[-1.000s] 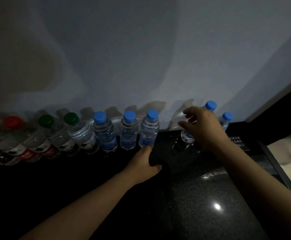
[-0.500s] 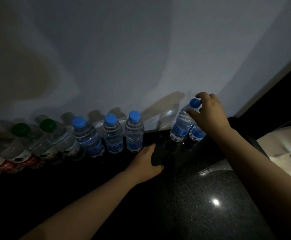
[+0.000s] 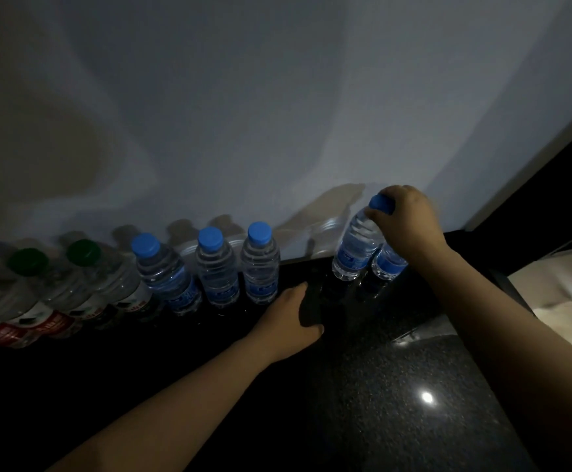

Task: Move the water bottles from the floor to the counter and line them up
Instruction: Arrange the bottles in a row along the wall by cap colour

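Gripping the bottle point(image 3: 355, 247) cap, right hand point(image 3: 407, 221); left hand point(image 3: 286, 323) apart.

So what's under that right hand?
The right hand grips the blue cap of a tilted water bottle. A second bottle stands beneath the wrist, its top hidden.

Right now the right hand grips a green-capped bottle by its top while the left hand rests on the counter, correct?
No. The head view shows the right hand gripping a blue-capped bottle, not a green-capped one. The rest holds: it grips the top, and the left hand rests on the counter.
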Demonstrator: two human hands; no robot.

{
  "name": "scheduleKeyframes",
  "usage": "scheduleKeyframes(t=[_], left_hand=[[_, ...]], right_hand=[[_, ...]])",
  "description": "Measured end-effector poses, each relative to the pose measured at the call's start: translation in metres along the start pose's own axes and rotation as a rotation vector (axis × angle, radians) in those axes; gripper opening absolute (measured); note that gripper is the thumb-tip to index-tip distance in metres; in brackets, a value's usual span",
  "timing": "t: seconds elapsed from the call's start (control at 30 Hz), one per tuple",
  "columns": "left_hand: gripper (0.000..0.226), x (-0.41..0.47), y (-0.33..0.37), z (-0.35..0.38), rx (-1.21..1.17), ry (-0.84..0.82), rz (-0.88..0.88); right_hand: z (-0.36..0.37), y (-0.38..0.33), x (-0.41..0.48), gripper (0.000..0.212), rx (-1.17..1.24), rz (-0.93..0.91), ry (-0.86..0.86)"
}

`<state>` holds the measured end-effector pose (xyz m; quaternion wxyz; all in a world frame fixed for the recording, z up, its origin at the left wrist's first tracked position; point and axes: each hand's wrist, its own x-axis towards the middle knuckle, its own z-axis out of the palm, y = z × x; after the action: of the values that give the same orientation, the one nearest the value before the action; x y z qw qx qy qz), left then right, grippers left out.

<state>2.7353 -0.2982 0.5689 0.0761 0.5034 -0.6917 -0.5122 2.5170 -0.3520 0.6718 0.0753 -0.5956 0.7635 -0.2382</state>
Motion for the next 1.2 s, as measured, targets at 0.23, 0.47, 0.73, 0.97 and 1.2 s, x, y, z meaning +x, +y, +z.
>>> scheduleKeyframes(t=[0.23, 0.47, 0.73, 0.97, 1.2], left_hand=[[0.092, 0.003, 0.000, -0.002, -0.004, 0.009, -0.001], [0.092, 0.006, 0.001, -0.003, -0.002, 0.014, -0.009], [0.092, 0.010, 0.005, 0.000, 0.014, 0.011, -0.017], [0.094, 0.016, 0.007, 0.002, 0.041, 0.006, -0.019], [0.095, 0.027, 0.014, 0.002, 0.096, 0.005, -0.030]], right_hand=[[-0.004, 0.000, -0.004, 0.036, 0.075, -0.093, -0.106], [-0.003, -0.008, 0.000, 0.051, 0.099, -0.066, -0.123], [0.003, -0.006, -0.003, 0.036, 0.035, -0.089, 0.038], [0.002, -0.006, -0.004, 0.025, 0.061, -0.132, 0.019], [-0.003, -0.006, -0.005, 0.026, 0.079, -0.140, -0.011]])
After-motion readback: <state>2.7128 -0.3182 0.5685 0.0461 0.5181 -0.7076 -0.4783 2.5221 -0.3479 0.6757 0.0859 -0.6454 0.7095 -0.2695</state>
